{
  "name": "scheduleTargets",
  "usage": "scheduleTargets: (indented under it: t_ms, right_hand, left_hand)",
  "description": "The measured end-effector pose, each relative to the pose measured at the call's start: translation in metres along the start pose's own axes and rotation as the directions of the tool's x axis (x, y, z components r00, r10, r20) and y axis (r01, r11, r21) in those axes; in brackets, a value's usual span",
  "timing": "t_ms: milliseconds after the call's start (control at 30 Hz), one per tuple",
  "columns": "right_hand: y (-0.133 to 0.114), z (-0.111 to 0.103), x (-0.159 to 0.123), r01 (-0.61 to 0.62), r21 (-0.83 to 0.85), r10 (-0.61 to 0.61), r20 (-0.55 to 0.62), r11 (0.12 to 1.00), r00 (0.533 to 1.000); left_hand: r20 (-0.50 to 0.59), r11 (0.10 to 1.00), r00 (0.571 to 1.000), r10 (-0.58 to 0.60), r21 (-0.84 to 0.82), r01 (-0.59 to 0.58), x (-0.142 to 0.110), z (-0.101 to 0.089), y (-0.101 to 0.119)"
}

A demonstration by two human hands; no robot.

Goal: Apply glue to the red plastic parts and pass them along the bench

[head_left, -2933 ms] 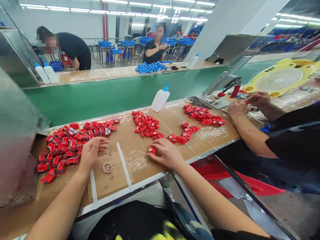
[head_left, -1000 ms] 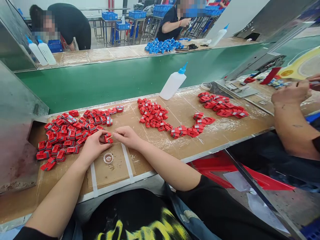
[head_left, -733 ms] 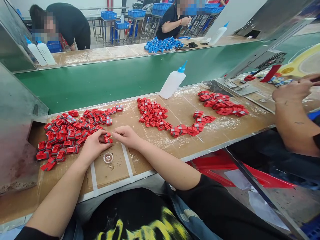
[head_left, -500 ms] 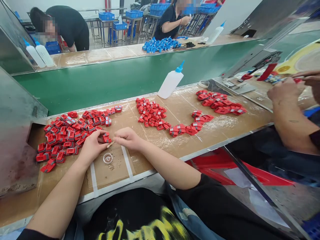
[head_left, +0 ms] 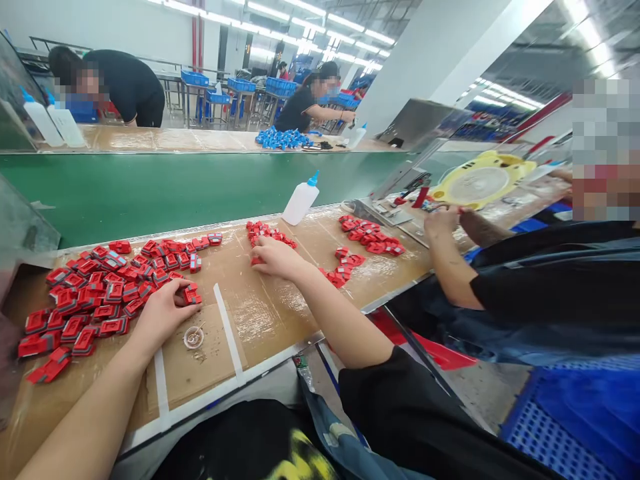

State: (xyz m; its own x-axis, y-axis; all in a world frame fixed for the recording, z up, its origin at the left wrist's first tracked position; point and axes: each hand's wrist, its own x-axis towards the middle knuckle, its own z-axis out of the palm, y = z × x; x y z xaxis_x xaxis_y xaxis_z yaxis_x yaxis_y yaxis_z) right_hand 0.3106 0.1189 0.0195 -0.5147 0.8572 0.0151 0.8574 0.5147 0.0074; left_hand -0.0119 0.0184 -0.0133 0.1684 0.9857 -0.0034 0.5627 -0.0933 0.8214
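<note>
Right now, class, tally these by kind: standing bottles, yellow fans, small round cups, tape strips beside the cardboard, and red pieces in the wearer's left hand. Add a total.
Standing bottles: 4
Yellow fan: 1
Small round cup: 1
Tape strips: 2
Red piece in the left hand: 1
Total: 9
</note>
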Motion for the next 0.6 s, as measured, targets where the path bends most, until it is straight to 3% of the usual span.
scheduleTargets:
  t_ms: [67,167,367,500,600]
  right_hand:
    - [0.012,0.006,-0.003,0.020,-0.013,-0.020,0.017,1.000,1.000]
    - [0.005,0.012,-0.008,0.074,0.053,-0.072,-0.033,0.996,0.997]
    - [-0.058,0.014,-0.009,0.100,0.455,-0.091,-0.042,0.885,0.995]
    - [-0.101,0.014,0.001,0.163,0.557,-0.150,-0.070,0.814,0.986]
    - [-0.116,0.015,0.008,0.223,0.647,-0.202,-0.108,0.729,0.973]
  left_hand:
    - [0.000,1.000,1.000,-0.002,0.007,0.002,0.000,0.000,0.000]
    - [0.000,1.000,1.000,-0.015,-0.001,0.015,-0.001,0.000,-0.001]
    - [-0.026,0.996,0.998,0.063,-0.066,-0.065,-0.003,0.002,0.000]
    - [-0.051,0.977,0.976,0.213,0.037,-0.211,-0.004,0.002,0.000]
    - [-0.044,0.957,0.962,0.270,0.123,-0.263,-0.004,0.002,0.000]
